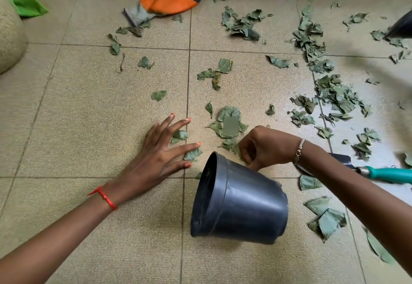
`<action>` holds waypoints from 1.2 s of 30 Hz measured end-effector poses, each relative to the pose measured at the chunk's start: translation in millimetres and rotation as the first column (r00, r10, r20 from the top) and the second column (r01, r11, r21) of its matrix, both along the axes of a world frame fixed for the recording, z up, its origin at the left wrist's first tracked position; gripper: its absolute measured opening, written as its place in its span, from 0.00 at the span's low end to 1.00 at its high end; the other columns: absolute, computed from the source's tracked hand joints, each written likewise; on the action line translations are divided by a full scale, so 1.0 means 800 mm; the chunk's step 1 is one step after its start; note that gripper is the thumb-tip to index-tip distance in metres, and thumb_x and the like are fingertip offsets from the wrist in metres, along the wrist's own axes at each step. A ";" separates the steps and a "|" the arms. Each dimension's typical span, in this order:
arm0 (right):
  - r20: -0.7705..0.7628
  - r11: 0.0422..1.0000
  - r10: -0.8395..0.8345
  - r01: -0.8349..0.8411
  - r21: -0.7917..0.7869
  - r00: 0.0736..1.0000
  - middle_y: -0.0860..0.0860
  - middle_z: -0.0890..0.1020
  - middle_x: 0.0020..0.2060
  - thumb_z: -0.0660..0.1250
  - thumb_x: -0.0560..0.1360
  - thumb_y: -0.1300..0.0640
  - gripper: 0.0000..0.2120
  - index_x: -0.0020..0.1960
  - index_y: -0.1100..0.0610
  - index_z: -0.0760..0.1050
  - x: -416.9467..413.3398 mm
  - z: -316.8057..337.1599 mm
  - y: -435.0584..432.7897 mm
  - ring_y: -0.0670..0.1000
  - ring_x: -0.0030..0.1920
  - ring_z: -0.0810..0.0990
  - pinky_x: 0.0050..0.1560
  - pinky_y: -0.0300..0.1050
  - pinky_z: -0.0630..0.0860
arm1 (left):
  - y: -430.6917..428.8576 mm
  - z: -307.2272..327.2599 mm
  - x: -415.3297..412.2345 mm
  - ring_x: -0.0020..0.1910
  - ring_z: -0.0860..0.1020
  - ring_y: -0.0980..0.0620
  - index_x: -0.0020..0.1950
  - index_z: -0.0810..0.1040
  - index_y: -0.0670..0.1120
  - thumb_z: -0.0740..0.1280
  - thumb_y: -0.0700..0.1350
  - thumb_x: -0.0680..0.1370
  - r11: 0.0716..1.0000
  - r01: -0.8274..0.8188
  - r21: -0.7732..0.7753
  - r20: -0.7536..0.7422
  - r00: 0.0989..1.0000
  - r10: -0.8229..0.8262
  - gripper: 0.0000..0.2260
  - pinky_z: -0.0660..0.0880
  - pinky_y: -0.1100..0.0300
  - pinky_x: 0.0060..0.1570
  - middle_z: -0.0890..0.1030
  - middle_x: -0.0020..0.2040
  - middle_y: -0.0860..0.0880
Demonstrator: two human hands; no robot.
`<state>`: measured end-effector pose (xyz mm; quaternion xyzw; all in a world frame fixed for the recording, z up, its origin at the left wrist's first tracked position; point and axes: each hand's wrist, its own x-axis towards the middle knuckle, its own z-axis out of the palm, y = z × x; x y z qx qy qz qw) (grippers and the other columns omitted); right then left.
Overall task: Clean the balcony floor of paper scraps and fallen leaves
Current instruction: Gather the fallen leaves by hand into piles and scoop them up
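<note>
Dry leaves (332,94) lie scattered over floor (89,127), densest right (light, brittle: scoop loosely, don't squeeze); left hand (160,152) fingers splayed flat on scraps, right hand (265,147) fingers pinching a clump just beyond tipped pot (240,203).

Leaf pile (230,125) blurred mid — trowel (388,173) handle cut off rt.

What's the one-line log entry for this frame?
left hand: open, fingers spread over leaves | right hand: pinching leaves beside pot | pot: lying on side | floor: leaves scattered widely
</note>
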<state>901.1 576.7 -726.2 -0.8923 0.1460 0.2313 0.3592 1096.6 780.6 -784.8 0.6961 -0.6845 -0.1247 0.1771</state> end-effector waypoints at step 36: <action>0.228 0.971 -0.239 0.227 0.076 0.944 0.45 0.74 0.24 0.78 0.63 0.56 0.12 0.34 0.60 0.76 0.000 0.000 -0.015 0.40 0.23 0.72 0.25 0.30 0.64 | 0.004 0.002 0.000 0.77 0.45 0.52 0.71 0.65 0.60 0.46 0.63 0.80 0.999 -0.006 0.043 -0.064 0.998 0.008 0.22 0.48 0.45 0.73 0.49 0.77 0.54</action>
